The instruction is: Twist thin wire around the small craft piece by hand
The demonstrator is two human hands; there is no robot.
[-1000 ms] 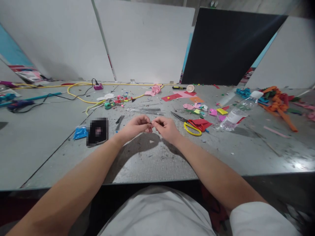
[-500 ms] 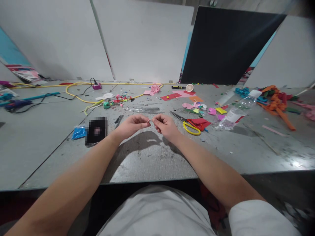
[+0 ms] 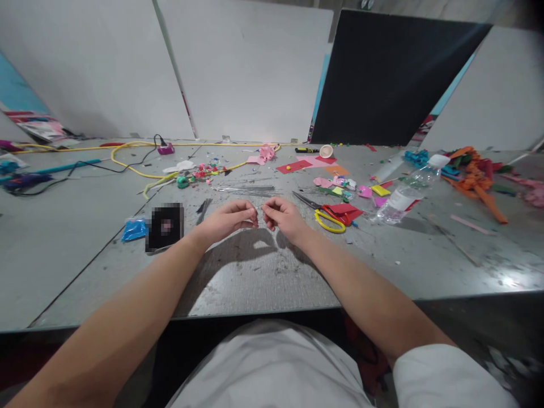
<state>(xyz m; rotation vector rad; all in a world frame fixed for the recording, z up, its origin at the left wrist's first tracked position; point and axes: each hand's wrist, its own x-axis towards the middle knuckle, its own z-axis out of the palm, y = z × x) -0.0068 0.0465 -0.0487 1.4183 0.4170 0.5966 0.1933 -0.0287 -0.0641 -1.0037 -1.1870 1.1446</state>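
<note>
My left hand (image 3: 229,218) and my right hand (image 3: 283,216) hover side by side just above the grey table (image 3: 263,272), fingertips pinched toward each other. Between the fingertips is something very small and thin, too small to identify; which hand grips it I cannot tell. A bundle of thin metal wires (image 3: 244,191) lies on the table just beyond my hands. Scissors with yellow handles (image 3: 325,218) rest to the right of my right hand, beside red paper (image 3: 346,211).
A dark phone (image 3: 165,226) and a blue packet (image 3: 134,229) lie left of my hands. A plastic bottle (image 3: 403,195) lies to the right, with coloured paper scraps (image 3: 344,187) and orange strips (image 3: 478,181) beyond. A yellow cable (image 3: 127,158) runs along the back left. White and black boards stand behind.
My fingertips have drawn slightly apart; a small gap now shows between the hands. Both hands stay in about the same place.
</note>
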